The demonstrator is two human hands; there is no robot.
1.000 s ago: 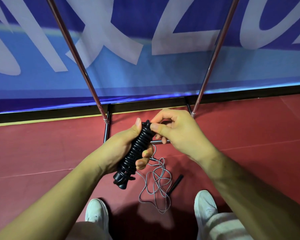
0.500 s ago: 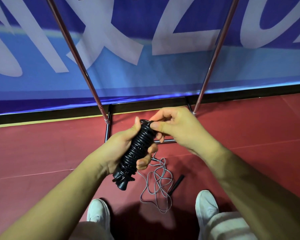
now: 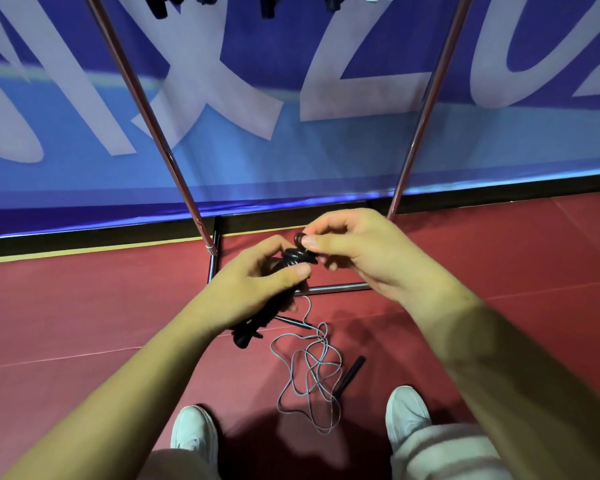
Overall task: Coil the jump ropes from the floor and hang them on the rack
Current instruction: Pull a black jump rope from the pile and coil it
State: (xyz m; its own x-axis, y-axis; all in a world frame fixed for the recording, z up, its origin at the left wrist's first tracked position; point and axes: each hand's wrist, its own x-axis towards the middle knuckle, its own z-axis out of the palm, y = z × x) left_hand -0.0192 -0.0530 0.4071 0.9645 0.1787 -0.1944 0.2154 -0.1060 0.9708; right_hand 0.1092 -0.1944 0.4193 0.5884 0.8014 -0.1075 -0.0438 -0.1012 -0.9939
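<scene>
Over the red floor (image 3: 84,306), left hand (image 3: 253,289) and right hand (image 3: 364,258) clasp a black coiled jump rope (image 3: 293,258) (end seemingly loose) — any slackened grip could unwind it.

Two ropes are counted: black rope (image 3: 293,258), grey rope (image 3: 314,370). Two hands (image 3: 257,282) (image 3: 371,258), two white shoes (image 3: 194,431) (image 3: 407,414) and two rack poles (image 3: 168,157) (image 3: 430,98) are seen.

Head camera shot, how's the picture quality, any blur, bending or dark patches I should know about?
Head view: the banner lettering is smeared, most at the left; the rack poles splay apart toward the top, likely wide-angle perspective; a shadow darkens the floor between the shoes, yet the grey rope reads clearly; the left hand and right hand on the black rope look sharp.
</scene>
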